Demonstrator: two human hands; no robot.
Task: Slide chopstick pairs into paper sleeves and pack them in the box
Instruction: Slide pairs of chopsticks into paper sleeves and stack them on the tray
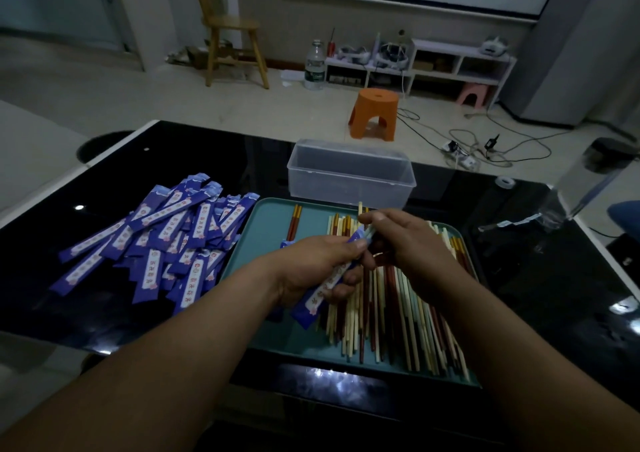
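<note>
The black table (104, 209) carries a teal tray (263, 229) under both hands, chopsticks (391, 316) heaped beneath the right hand (412, 243), whose fingers pinch at a purple sleeve (325, 292) gripped in the left hand (318, 264); clear box (349, 174) beyond them, loose sleeves (166, 240) left of the left hand

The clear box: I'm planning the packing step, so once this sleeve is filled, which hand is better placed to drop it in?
Probably the right hand: it is nearer the clear box beyond the tray, while the left hand grips the sleeve lower down.
</note>
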